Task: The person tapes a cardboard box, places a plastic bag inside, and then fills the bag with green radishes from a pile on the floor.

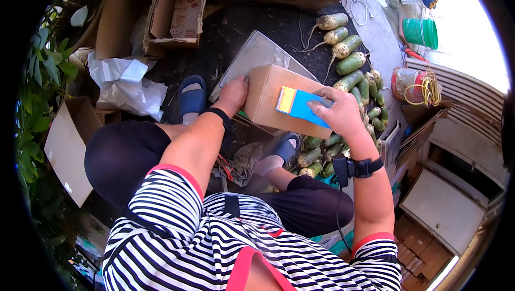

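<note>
A closed cardboard box [263, 95] is in front of me above a pale flat board [261, 49]. My left hand [234, 93] grips the box's left end, some fingers hidden against its side. Across the box's upper face lies a flat blue-and-yellow piece [303, 106] with a finely toothed edge at its yellow end; its exact kind is unclear. My right hand [340, 109] pinches the blue end near the box's right edge. Beyond that hand lie several long green radishes [351, 62] with soil on them.
Open cardboard boxes [179, 15] stand at the far left, near a white plastic bag [126, 84]. Red-handled pliers or cutters [225, 168] lie by a crumpled cloth [245, 163] between my feet. At the right are a green bucket [421, 33] and a red-white bucket [405, 84].
</note>
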The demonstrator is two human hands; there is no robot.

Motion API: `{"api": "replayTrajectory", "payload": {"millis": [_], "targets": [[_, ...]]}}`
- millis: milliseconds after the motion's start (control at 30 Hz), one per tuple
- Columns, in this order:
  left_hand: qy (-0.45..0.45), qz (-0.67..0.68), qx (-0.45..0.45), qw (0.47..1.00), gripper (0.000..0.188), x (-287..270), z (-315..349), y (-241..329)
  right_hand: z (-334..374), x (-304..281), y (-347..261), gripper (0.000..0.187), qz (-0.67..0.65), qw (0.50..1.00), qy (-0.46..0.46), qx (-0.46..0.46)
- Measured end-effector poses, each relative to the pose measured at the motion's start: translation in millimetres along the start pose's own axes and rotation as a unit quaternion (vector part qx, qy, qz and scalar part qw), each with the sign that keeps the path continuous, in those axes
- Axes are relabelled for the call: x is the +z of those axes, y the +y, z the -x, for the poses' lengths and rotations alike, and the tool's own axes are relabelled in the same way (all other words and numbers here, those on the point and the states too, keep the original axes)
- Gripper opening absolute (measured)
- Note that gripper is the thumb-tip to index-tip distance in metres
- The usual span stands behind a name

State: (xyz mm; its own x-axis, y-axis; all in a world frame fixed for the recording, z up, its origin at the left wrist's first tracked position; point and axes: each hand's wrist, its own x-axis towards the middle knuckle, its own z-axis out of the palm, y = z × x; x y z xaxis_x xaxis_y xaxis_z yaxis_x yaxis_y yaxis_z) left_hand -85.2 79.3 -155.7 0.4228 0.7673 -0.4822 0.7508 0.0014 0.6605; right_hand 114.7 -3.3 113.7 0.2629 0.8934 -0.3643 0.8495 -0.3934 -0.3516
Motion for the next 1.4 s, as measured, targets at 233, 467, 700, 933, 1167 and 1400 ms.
{"api": "replayTrajectory", "payload": {"millis": [233,467,700,933,1167,1400], "targets": [[0.197,0.147,0.112,0.963,0.044,-55,50,102,4,-8,-6,0.038,0.031,0.999,-0.006,0.011],[0.166,-0.095,0.117,0.975,0.067,-48,51,115,10,-15,11,0.041,0.040,0.999,-0.014,-0.029],[0.173,-0.127,0.121,0.969,0.067,-47,48,111,60,-64,123,0.039,-0.053,0.998,0.017,-0.040],[0.188,-0.169,0.117,0.960,0.063,-44,50,114,68,-54,180,0.040,-0.031,0.998,-0.020,0.060],[0.175,-0.366,0.246,0.880,0.062,-6,67,186,71,-34,211,0.038,-0.118,0.993,0.010,0.004],[0.128,-0.296,0.338,0.884,0.054,68,71,230,65,-16,246,0.045,-0.145,0.987,0.016,-0.065]]}}
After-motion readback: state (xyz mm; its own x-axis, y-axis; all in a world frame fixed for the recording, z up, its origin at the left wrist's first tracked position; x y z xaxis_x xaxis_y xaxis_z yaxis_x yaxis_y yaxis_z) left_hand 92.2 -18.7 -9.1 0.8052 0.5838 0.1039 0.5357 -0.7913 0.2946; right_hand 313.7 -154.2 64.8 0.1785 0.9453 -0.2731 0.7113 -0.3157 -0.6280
